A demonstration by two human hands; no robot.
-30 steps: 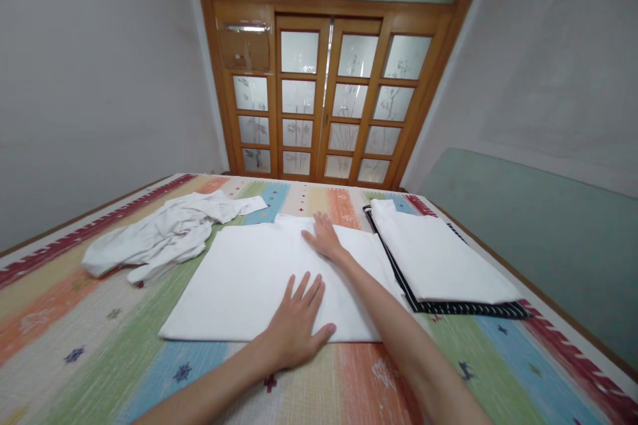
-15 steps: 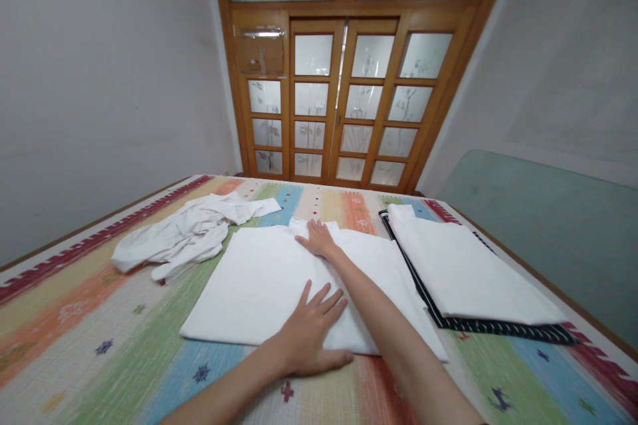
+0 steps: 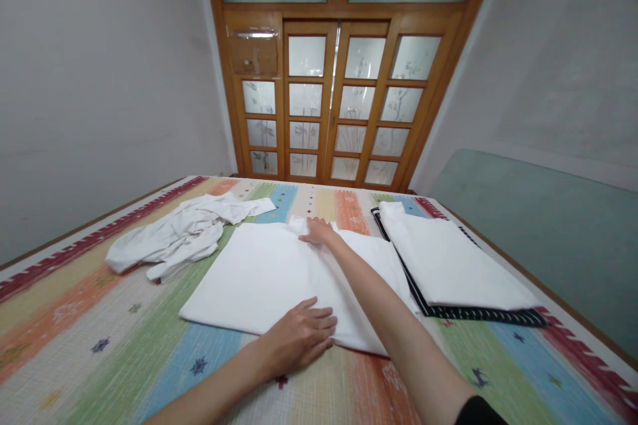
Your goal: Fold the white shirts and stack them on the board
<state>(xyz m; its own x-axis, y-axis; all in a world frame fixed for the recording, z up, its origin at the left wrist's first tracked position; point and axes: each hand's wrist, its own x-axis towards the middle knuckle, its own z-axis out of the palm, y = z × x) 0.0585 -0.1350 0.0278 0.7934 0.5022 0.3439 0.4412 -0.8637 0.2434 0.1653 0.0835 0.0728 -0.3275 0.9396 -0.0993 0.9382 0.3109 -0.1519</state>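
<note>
A white shirt (image 3: pixel 254 272) lies spread flat and folded in front of me on the striped bed cover. My right hand (image 3: pixel 318 231) reaches over it to its far edge, near the collar, with the fingers curled closed on the cloth. At the near edge my left hand (image 3: pixel 303 333) has its fingers bent together over the hem; the thumb is hidden. Soft creases run through the shirt between my two hands. Part of its right half is covered by my right forearm.
A crumpled white garment (image 3: pixel 174 236) lies to the left. On the right, a folded white garment (image 3: pixel 458 265) rests on a black-and-white striped one (image 3: pixel 488 316). A pale green headboard (image 3: pixel 538 226) stands against the right wall, and wooden glazed doors (image 3: pixel 326 99) beyond the bed.
My hands were spread flat on the shirt; now the fingers are drawn in at its far and near edges. My left hand has moved down to the hem. The shirt's right part has shifted.
</note>
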